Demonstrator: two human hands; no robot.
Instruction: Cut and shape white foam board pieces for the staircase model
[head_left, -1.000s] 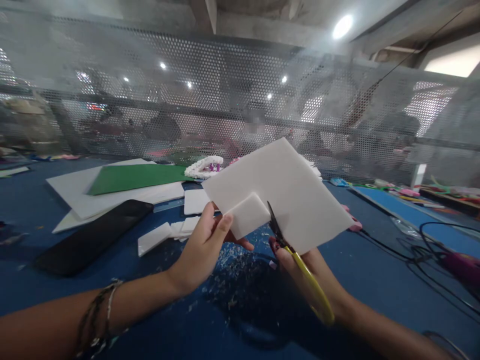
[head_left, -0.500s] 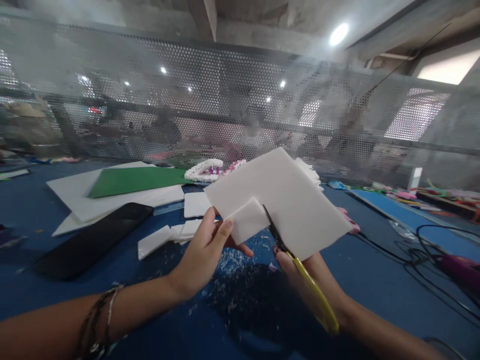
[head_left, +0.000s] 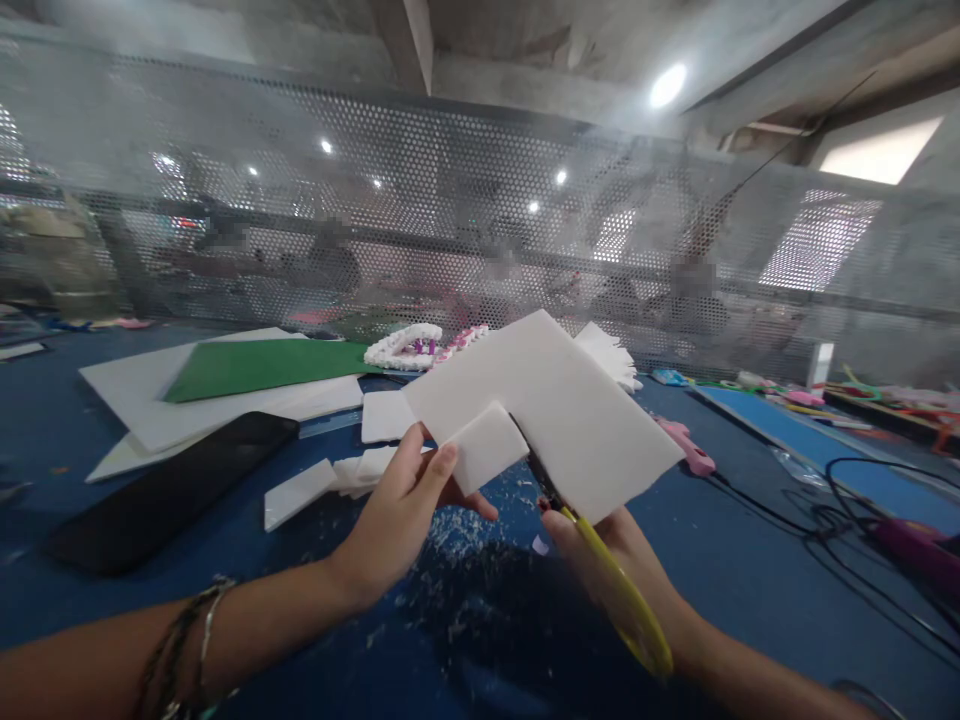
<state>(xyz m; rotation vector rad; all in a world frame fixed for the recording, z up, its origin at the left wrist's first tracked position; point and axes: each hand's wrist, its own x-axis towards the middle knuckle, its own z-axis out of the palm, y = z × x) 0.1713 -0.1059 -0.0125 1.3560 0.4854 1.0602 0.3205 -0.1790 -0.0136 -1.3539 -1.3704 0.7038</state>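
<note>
My left hand (head_left: 409,500) pinches a white foam sheet (head_left: 570,410) near its lower left edge, thumb on top. A small rectangular flap (head_left: 491,447) of the sheet stands raised beside that thumb. Yellow-handled scissors (head_left: 611,580) are in my right hand (head_left: 637,570), their dark blades at the sheet's lower edge, right of the flap. Part of the blades is hidden by the foam. Small white foam pieces (head_left: 300,493) lie on the blue table (head_left: 337,650) left of my left hand, and a squarish white piece (head_left: 384,416) lies behind them.
At the left lie a black phone-like slab (head_left: 180,490), a green sheet (head_left: 270,365) and large white sheets (head_left: 127,385). Behind the foam sit white and purple crafted shapes (head_left: 405,347). A pink corded tool (head_left: 688,447) and tangled black cables (head_left: 817,520) lie right. Perforated metal panels (head_left: 420,200) stand behind.
The foam sheet, both hands and the scissors sit slightly further left in view. The flap is tilted a little more away from the sheet, and the blades are further behind the foam.
</note>
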